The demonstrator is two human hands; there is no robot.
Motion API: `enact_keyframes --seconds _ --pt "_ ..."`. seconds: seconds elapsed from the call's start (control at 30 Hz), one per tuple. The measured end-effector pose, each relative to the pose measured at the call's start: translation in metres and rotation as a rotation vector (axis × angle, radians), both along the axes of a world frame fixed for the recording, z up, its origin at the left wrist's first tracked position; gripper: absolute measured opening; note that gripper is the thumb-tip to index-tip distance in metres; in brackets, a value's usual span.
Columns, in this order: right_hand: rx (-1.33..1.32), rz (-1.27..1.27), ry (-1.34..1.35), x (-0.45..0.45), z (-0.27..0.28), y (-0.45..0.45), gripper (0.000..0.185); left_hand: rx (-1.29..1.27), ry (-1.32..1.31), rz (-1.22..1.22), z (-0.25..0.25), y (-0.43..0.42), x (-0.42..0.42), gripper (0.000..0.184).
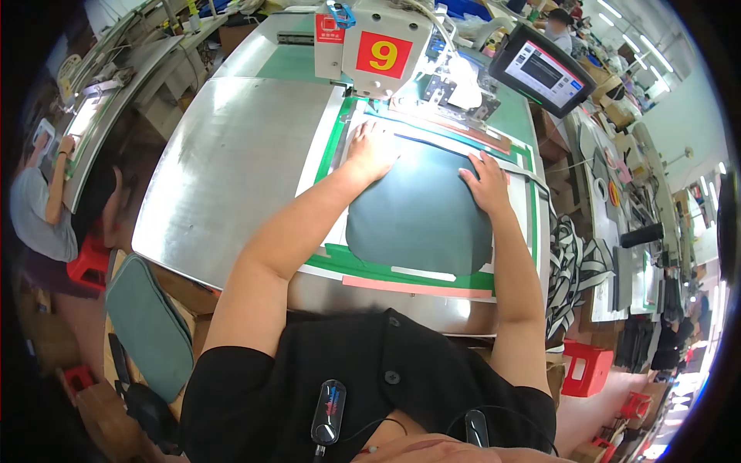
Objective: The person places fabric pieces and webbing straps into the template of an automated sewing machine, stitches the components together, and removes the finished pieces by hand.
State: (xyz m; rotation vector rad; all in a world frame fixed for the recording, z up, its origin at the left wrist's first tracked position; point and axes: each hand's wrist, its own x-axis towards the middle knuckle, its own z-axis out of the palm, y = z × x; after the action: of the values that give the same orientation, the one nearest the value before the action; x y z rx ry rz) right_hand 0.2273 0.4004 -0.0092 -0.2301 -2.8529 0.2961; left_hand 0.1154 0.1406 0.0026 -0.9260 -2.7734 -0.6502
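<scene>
A dark grey-green fabric panel (421, 208) with rounded lower corners lies flat on a white template (333, 224) edged with green tape. My left hand (373, 150) rests at the panel's upper left corner, its fingers stretched forward and partly washed out by glare. At the upper right corner, my right hand (488, 184) lies with spread fingers on the panel's edge. A narrow pale strip (523, 171) runs along the far edge and out past my right hand. Just beyond stands the sewing machine head (384, 54), marked with a yellow 9.
A bare metal table (224, 170) extends to the left. At the upper right is a control screen (543, 68). Striped webbing (571, 270) hangs at the right. Grey-green panels (148, 320) are stacked at lower left. Another person (46, 204) works at the far left.
</scene>
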Motion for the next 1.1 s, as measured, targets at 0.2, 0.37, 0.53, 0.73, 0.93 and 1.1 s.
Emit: enact_keyframes --seconds 0.2,0.37,0.53,0.73,0.93,1.1 --pt "-0.005 -0.105 -0.041 0.005 0.006 -0.004 0.055 0.028 0.01 -0.028 -0.009 0.003 -0.005 0.053" --pt "0.032 -0.042 -0.002 0.005 0.003 -0.006 0.054 -0.008 0.06 -0.006 -0.01 -0.001 -0.007 0.055" --pt "0.033 -0.071 -0.023 0.003 0.006 -0.007 0.053 -0.007 0.043 -0.02 -0.012 -0.004 -0.011 0.057" --pt "0.027 -0.021 -0.01 -0.001 0.0 0.007 0.051 0.014 0.079 -0.054 -0.01 -0.005 -0.013 0.054" --pt "0.052 0.172 0.132 -0.005 0.005 0.014 0.046 -0.298 0.186 0.113 -0.024 0.019 -0.022 0.04" --pt "0.034 0.186 0.044 -0.004 0.012 0.017 0.044 -0.231 0.096 0.151 -0.016 0.026 -0.018 0.065"
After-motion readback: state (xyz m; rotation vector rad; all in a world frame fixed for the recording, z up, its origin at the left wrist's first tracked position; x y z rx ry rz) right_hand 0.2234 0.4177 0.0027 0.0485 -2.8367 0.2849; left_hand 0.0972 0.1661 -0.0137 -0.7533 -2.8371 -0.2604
